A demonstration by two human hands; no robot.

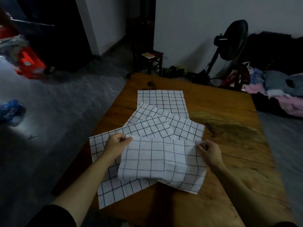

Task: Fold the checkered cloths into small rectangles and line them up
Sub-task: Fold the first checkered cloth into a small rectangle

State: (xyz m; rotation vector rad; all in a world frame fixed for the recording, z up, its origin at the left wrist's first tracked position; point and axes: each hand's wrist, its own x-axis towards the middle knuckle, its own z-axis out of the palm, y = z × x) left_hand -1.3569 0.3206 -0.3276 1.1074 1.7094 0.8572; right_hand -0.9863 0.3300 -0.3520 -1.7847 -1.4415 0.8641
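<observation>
Wooden table [229, 145] fills the lower centre of the head view, grain running away from the camera, grey floor [65, 104] on either side. Checkered cloths, white with a black grid, lie overlapping on its left and middle part. Far cloth [161, 99] lies flat and square to the table near the back edge. Below it 2 or 3 crumpled cloths [164, 126] are fanned at angles; exact count unclear where they overlap. Large cloth [113, 192] sits under the left forearm and hangs over the table's left edge. Held cloth [154, 159] is lifted above the pile at the near centre, upper edge stretched between both hands, lower part draping onto the cloths beneath. Left hand [115, 143] is closed, pinching the upper left corner. Right hand [209, 151] is closed, pinching the upper right corner. Black standing fan [232, 40] stands by the back wall.
</observation>
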